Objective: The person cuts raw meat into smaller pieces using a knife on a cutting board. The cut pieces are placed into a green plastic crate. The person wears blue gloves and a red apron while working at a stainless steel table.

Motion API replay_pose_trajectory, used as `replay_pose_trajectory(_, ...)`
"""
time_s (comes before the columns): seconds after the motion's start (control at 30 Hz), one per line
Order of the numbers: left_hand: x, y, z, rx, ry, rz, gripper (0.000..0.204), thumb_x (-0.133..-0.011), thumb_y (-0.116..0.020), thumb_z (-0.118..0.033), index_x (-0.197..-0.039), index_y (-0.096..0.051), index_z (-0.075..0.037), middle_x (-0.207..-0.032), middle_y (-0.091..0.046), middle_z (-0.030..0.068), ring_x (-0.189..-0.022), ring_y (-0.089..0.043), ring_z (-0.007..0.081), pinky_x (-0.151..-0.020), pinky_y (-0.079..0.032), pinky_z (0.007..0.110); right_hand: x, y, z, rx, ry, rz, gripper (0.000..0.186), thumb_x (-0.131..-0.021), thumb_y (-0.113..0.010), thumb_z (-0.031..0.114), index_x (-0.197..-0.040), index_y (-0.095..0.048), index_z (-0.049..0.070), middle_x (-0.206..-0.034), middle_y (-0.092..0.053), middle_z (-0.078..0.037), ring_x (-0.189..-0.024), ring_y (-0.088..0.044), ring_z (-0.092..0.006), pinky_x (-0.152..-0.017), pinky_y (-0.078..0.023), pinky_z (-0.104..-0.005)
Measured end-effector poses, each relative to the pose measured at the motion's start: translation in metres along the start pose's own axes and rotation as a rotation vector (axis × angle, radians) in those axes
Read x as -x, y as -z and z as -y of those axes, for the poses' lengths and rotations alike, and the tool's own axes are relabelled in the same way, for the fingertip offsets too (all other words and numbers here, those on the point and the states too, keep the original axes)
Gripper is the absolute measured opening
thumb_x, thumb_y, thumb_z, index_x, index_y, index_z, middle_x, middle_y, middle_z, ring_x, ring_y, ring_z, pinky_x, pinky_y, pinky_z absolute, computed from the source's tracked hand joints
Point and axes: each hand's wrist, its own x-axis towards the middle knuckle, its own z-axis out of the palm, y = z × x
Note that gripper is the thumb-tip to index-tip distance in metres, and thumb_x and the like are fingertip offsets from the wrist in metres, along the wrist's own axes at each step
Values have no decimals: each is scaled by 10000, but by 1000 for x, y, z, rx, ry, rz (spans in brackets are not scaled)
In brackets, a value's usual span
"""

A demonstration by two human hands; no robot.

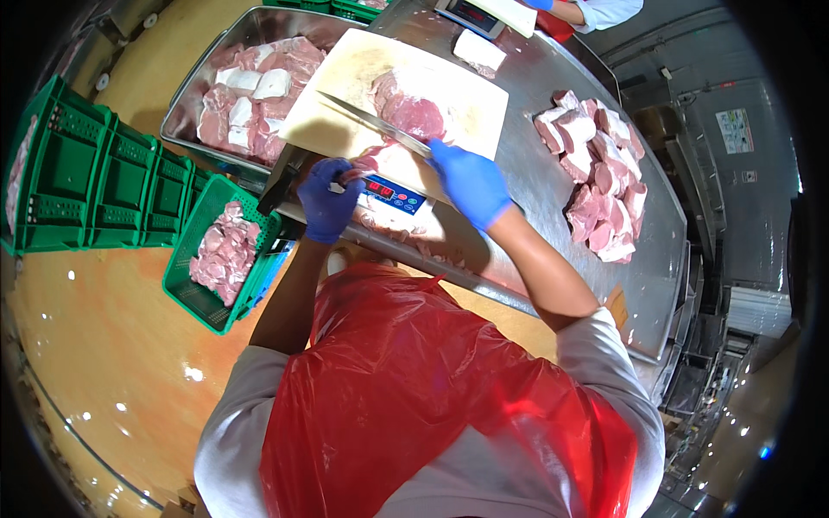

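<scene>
My right hand (pixel 466 181), in a blue glove, grips a long knife (pixel 363 116), its blade angled up-left over the pale cutting board (pixel 479 121). A round slab of pink meat (pixel 410 112) lies on the board. My left hand (pixel 328 198), also gloved in blue, is closed on a small piece of meat (pixel 367 160) at the board's near edge, just above a blue scale with a red display (pixel 389 194). Pale meat scraps (pixel 401 226) lie below the scale along the steel edge.
A steel tub (pixel 173 104) of meat is at upper left; green crates (pixel 86 173) and a meat-filled basket (pixel 177 263) stand left. Meat (pixel 596 173) is piled on the steel table (pixel 648 302). Another person's gloved hand (pixel 544 7) is beside a second scale (pixel 475 19).
</scene>
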Motion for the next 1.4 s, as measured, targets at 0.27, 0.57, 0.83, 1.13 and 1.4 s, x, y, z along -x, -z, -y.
replay_pose_trajectory(0.27, 20, 53, 54, 481, 388, -240, 170, -821, -665, 55, -980, -687, 0, -914, -710, 65, -774, -639, 113, -724, -534, 264, 82, 21, -83, 198, 23, 193, 191, -964, -529, 171, -1136, -567, 96, -842, -678, -217, -749, -682, -415, -652, -542, -509)
replay_pose_trajectory(0.57, 28, 251, 160, -1102, 552, 826, 418, -803, -703, -64, -1210, -625, -8, -1248, -643, 260, -1050, -669, 378, -940, -536, 442, 161, 12, -78, -558, -556, -87, 203, -1014, -593, 185, -1096, -571, 1, -665, -626, -159, -564, -648, -244, -534, -492, -391)
replay_pose_trajectory(0.83, -185, -42, 17, -53, -104, 518, 477, -962, -657, -208, -1385, -553, -14, -1288, -642, 117, -1145, -615, 210, -1015, -481, 309, 22, -44, -34, -1564, -338, -355, 161, -1058, -481, 101, -1135, -557, -18, -893, -645, -91, -714, -646, -178, -646, -552, -325)
replay_pose_trajectory(1.13, -113, -53, 78, -260, -426, 542, 318, -888, -705, -272, -1103, -645, -46, -1070, -671, 154, -951, -641, 333, -851, -526, 396, -42, -60, -97, -1257, -247, -626, 193, -1064, -504, 169, -1088, -566, -13, -843, -646, -86, -650, -626, -173, -601, -530, -319)
replay_pose_trajectory(1.4, -55, -42, 0, -104, -231, -12, 164, -799, -753, -116, -883, -649, -21, -771, -629, 123, -702, -631, 251, -675, -532, 349, -18, -10, -6, -542, -168, -317, 235, -995, -566, 155, -1119, -519, -38, -835, -647, -257, -709, -670, -359, -631, -529, -441)
